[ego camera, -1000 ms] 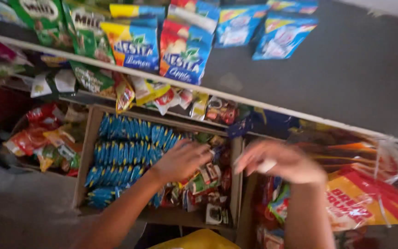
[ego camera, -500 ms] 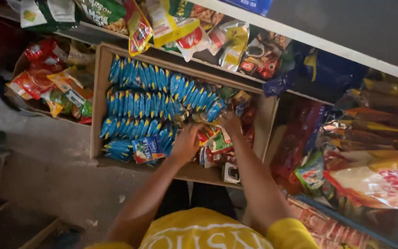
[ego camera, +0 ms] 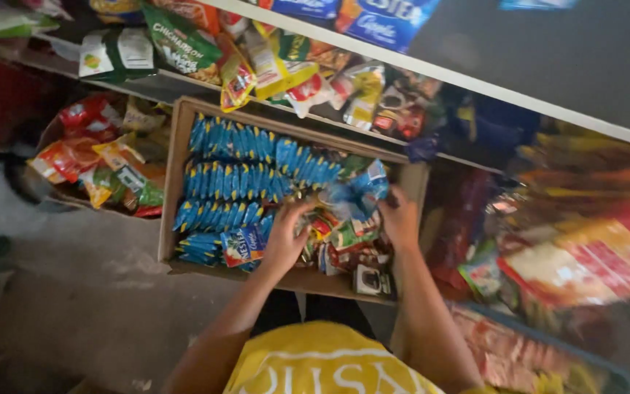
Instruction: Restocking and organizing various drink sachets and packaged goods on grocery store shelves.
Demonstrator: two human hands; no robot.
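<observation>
Fingers of both hands reach into the cardboard box (ego camera: 178,182): the left hand (ego camera: 286,244) curls over mixed snack packets (ego camera: 340,237), the right hand (ego camera: 400,219) pinches a blue packet (ego camera: 362,186) just above them. Rows of blue sachets (ego camera: 238,179) lie left of the fingers. Lifting that packet straight up, I judge, would leave the neat rows undisturbed.

Glossy wrappers, matt cardboard

Blue packets (ego camera: 242,179) look like shiny plastic film; the box (ego camera: 173,182) is dull brown cardboard; the floor (ego camera: 74,292) is rough.
</observation>
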